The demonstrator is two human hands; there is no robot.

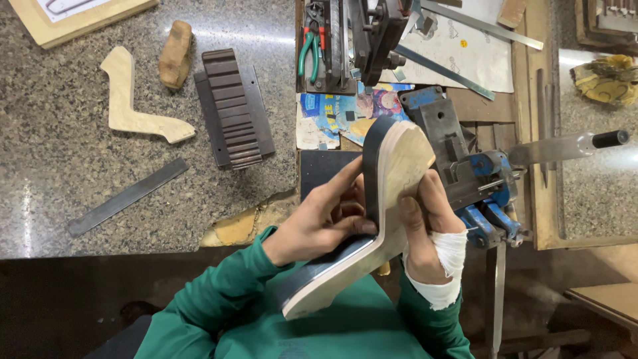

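**Two hands pressing a dark strip onto a bent wooden piece**

A colourful printed sheet (345, 113) in blue, pink and yellow is lying at the upper centre of the frame, torn at its edges, and a pale paper sheet with small drawings (465, 56) is sitting at the upper right. Low in the centre, the boot-shaped wooden piece (392, 193) is being held on edge, pale and smooth, with a dark strip (370, 166) running along its inner curve. The left hand (325, 219) is pressing its fingers flat against the strip at the bend. The right hand (425, 233), wrapped in white bandage, is gripping the wood from the far side. A blue vise (478, 179) is standing just beside it
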